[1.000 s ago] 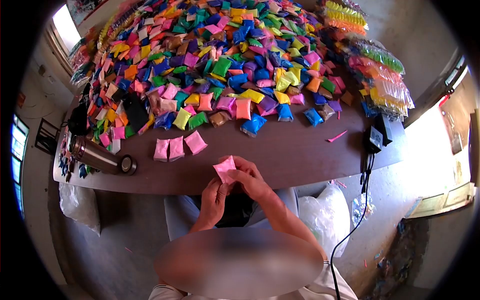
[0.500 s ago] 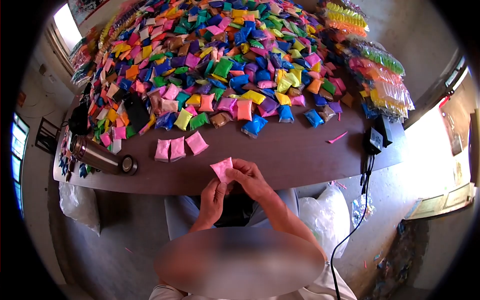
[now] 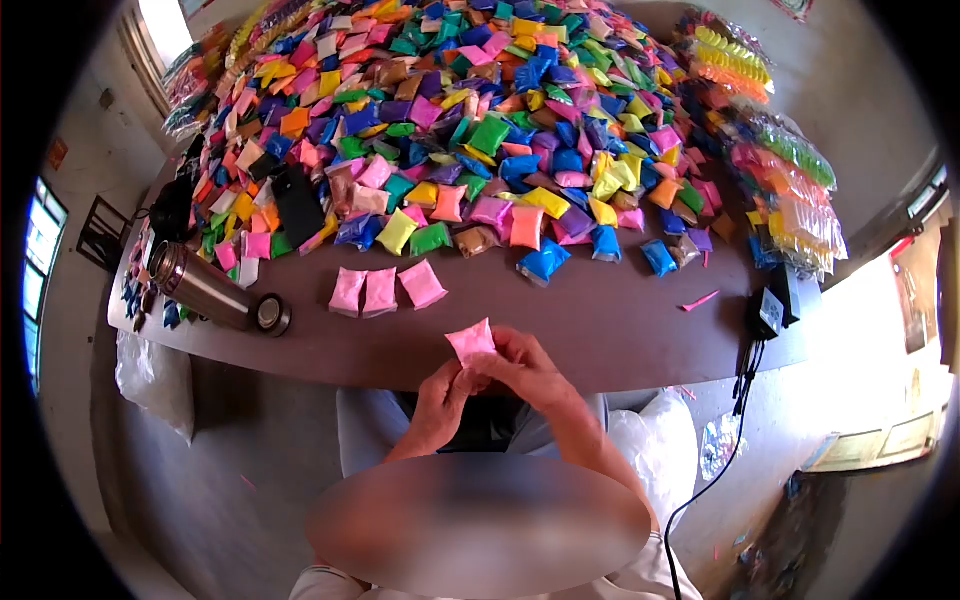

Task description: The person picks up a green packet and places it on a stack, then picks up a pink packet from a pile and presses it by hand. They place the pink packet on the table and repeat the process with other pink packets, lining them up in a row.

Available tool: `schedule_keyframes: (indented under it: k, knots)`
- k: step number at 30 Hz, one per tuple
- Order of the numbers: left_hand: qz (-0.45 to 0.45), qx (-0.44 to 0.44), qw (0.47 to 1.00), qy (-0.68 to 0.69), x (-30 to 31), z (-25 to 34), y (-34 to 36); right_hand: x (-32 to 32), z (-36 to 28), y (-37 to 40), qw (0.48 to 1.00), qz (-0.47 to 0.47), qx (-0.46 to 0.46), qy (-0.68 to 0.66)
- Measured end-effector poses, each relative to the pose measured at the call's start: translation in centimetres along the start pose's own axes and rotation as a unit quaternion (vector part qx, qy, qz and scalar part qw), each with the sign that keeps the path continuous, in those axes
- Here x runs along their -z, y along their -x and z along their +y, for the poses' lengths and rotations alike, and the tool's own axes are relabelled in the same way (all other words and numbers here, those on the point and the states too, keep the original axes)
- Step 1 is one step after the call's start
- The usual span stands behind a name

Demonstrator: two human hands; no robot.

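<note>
A pink packet is held up at the table's front edge, between both hands. My left hand pinches its lower corner, with the fingers closed. From the right side, my right hand grips the same packet, its thumb lying across the lower right part. Three more pink packets lie on the table beyond my hands: one at the left, one in the middle touching or nearly touching it, and a tilted one at the right.
A large heap of coloured packets covers the back of the brown table. A steel flask lies at the left beside a round lid. At the right are a black box with cables and a pink strip.
The whole view has shifted, so the table and its contents appear farther right. Both hands still hold the pink packet, with little change in grip.
</note>
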State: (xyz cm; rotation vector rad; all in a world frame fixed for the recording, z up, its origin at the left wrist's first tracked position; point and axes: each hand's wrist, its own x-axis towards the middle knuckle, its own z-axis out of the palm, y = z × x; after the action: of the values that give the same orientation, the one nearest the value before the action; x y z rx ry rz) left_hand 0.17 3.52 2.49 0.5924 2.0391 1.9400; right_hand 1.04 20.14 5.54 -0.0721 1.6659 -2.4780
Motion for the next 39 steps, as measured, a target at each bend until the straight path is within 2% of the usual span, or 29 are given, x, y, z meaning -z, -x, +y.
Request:
schedule_keyframes:
  k: [1, 2, 4, 5, 7, 8, 9, 11, 15, 19, 21, 25, 29, 31, 34, 35, 37, 38, 39]
  knots:
    - [0.004, 0.000, 1.000, 0.000, 0.0, -0.1, 0.0, -0.2, -0.5, 0.0, 0.999, 0.012, -0.041, -0.024]
    - [-0.009, -0.006, 1.000, -0.023, 0.1, -0.4, -0.1, -0.2, -0.3, -0.3, 0.999, 0.009, -0.042, -0.023]
    - [-0.009, 0.006, 1.000, -0.023, 0.0, -0.4, 0.0, 0.3, 0.9, -1.4, 0.996, 0.072, 0.048, 0.032]
    - [-0.005, 0.006, 1.000, -0.023, 0.0, -0.3, 0.1, 1.2, 2.3, -2.6, 0.996, 0.069, 0.046, 0.033]
    - [0.010, 0.020, 1.000, 0.003, -0.2, -0.1, 0.2, 3.3, 4.9, -5.3, 0.957, 0.167, 0.141, 0.192]
    - [0.012, 0.019, 1.000, 0.005, -0.3, 0.1, 0.3, 1.3, 1.0, -5.1, 0.943, 0.188, 0.121, 0.247]
    - [0.012, 0.015, 1.000, -0.011, -0.4, 0.3, 0.3, 1.4, 0.7, -6.1, 0.943, 0.187, 0.121, 0.249]
    - [0.015, 0.007, 1.000, -0.026, -0.5, 0.1, 0.4, 1.9, 1.0, -8.1, 0.888, 0.218, 0.149, 0.376]
    - [0.012, -0.013, 0.998, -0.065, -0.6, -1.0, 0.7, 1.7, 0.5, -10.3, 0.872, 0.237, 0.145, 0.403]
    - [0.013, -0.053, 0.992, -0.115, -0.7, -1.0, 0.7, 1.5, 1.1, -10.6, 0.853, 0.219, 0.129, 0.455]
    - [0.015, -0.072, 0.988, -0.132, -0.8, -0.6, 0.7, 1.1, 0.8, -10.3, 0.857, 0.165, 0.063, 0.485]
    - [0.027, -0.098, 0.983, -0.154, -0.9, -0.6, 0.7, 0.6, 0.5, -9.9, 0.849, 0.163, 0.013, 0.502]
    - [0.039, -0.119, 0.981, -0.150, -1.1, -0.2, 0.6, 1.1, 1.4, -10.2, 0.835, 0.211, 0.048, 0.506]
    - [0.040, -0.128, 0.979, -0.150, -1.2, -0.1, 0.6, 0.7, 1.2, -9.9, 0.790, 0.226, 0.056, 0.567]
    - [0.038, -0.131, 0.979, -0.151, -1.1, -0.5, 0.7, 0.8, 0.4, -9.9, 0.767, 0.228, 0.089, 0.593]
    - [0.032, -0.124, 0.980, -0.151, -1.1, -0.6, 0.7, 0.6, 0.2, -9.8, 0.767, 0.228, 0.090, 0.593]
    - [0.034, -0.124, 0.979, -0.156, -1.2, -0.3, 0.8, 0.3, 0.0, -9.8, 0.816, 0.165, 0.091, 0.546]
    - [0.036, -0.125, 0.978, -0.162, -1.2, -0.2, 0.8, 0.4, 0.4, -9.9, 0.815, 0.166, 0.092, 0.547]
    - [0.036, -0.127, 0.978, -0.162, -1.2, -0.3, 0.7, 0.6, 1.1, -10.3, 0.808, 0.159, 0.131, 0.552]
